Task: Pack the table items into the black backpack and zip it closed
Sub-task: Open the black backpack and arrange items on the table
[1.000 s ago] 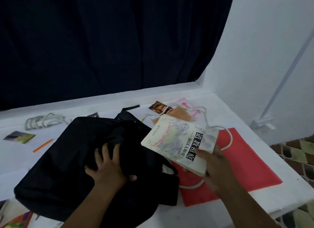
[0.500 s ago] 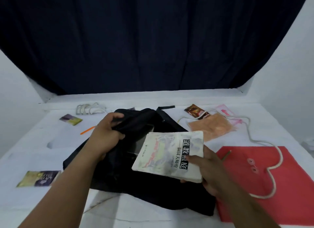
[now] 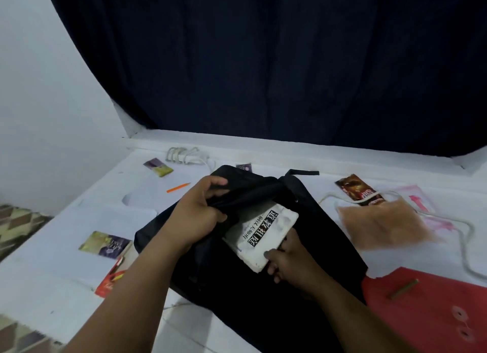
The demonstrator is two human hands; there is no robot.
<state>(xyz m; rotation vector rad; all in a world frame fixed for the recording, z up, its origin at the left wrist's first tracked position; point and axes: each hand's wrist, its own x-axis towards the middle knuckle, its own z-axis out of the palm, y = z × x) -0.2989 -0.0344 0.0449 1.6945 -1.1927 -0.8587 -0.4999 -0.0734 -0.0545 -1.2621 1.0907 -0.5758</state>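
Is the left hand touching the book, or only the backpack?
Cannot tell. In the head view the left hand grips a fold of the backpack right beside the book, with no plain gap or contact showing; the right hand holds the book.

Book [image 3: 259,234]: far end hidden under the black backpack's [image 3: 311,287] raised flap — depth inside cannot be told. Right hand [image 3: 291,263]: fingers under the book, out of sight. Left hand [image 3: 200,213]: fingertips buried in bunched fabric. Backpack interior dark, contents unreadable. Red folder [image 3: 427,308] cut off by the right and bottom edges. White cord [image 3: 466,250] runs off the right edge. Orange cloth [image 3: 382,226] blurred. Small packet [image 3: 243,167] behind the backpack mostly hidden — print illegible.
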